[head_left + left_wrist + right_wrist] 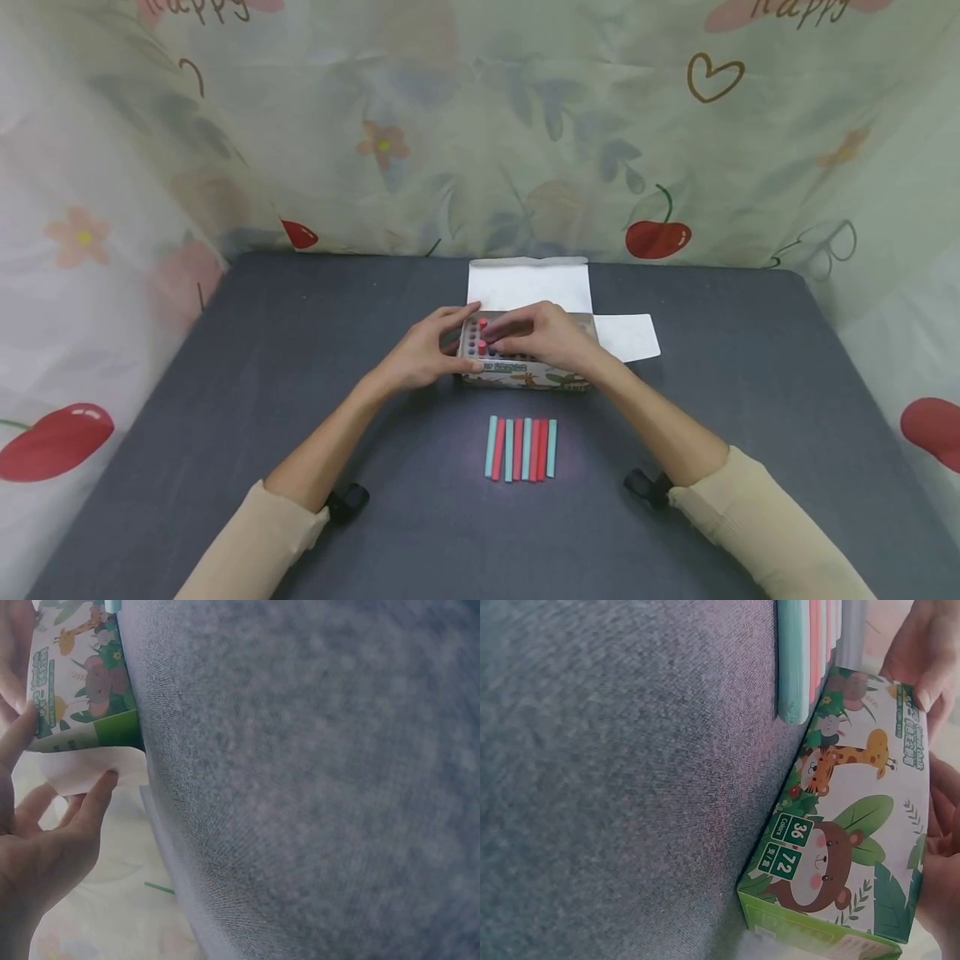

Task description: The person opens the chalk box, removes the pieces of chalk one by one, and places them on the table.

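Note:
A chalk box (525, 377), printed with cartoon animals, stands with its lid raised and rows of round holes inside. My left hand (422, 354) grips its left end, thumb at the front edge and fingers along the white end flap (90, 766). Over the open top is my right hand (551, 333), its thumb and index finger pinching at a red chalk stick (482, 347) that pokes up from the holes. Another red stick (483, 323) pokes up just behind it. The right palm covers much of the grid.
Several teal and red chalk sticks (517, 450) lie side by side on the dark grey table (262, 417) before the box. The raised white lid (528, 283) leans back behind it, and a white side flap (628, 337) juts right. A patterned curtain (480, 125) surrounds the table.

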Demonstrator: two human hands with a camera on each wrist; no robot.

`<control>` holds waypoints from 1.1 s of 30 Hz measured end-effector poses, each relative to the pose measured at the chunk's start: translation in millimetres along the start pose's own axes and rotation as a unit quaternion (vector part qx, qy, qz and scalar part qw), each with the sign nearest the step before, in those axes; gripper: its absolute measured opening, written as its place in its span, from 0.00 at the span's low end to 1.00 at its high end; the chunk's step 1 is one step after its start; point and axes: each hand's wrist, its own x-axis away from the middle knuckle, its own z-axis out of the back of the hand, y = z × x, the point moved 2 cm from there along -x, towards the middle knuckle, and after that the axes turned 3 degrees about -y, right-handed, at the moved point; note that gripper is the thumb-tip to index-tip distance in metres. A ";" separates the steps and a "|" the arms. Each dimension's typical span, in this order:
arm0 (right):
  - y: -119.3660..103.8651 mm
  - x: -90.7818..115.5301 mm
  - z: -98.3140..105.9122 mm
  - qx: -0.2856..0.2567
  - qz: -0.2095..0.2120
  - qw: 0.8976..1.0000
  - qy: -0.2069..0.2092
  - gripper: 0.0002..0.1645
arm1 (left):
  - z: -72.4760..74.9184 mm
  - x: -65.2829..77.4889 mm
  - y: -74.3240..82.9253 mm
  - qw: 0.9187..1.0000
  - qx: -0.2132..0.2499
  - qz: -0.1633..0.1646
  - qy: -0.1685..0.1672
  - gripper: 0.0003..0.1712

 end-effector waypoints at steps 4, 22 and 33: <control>-1.0 -2.2 -1.7 0.033 -0.006 0.999 -0.005 0.14 | 0.4 0.1 -0.1 1.000 -0.002 0.002 0.000 0.49; -1.1 -11.3 -11.0 0.142 -0.051 0.989 0.000 0.15 | 0.6 -1.0 -3.5 1.000 -0.020 -0.002 0.004 0.49; -0.9 -10.2 -14.9 0.174 -0.021 0.984 0.028 0.11 | -0.9 -0.6 -2.4 1.000 -0.022 -0.002 0.005 0.48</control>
